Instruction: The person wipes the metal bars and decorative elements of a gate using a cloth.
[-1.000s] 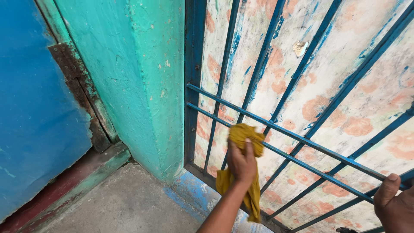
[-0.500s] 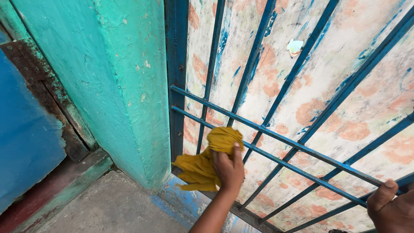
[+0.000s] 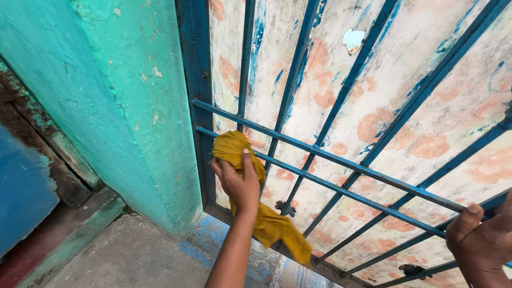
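Note:
My left hand (image 3: 238, 181) grips a mustard-yellow cloth (image 3: 272, 226) and presses its bunched top against the lower horizontal bar of a blue metal gate (image 3: 341, 160), close to the gate's left upright. The rest of the cloth hangs down below my wrist. At the lower right edge of the view, my right hand (image 3: 482, 242) is wrapped around one of the gate's lower bars. Behind the bars is a worn panel with faded orange patches and blue paint streaks.
A turquoise painted wall pillar (image 3: 117, 101) stands directly left of the gate. Further left is a blue door (image 3: 21, 192) in a rusty frame. A concrete floor (image 3: 133, 256) lies below, with a raised step by the door.
My left hand has slid the cloth left along the bars, toward the gate's left upright. The hanging end swung out to the left and has dropped back down. My right hand has kept its hold.

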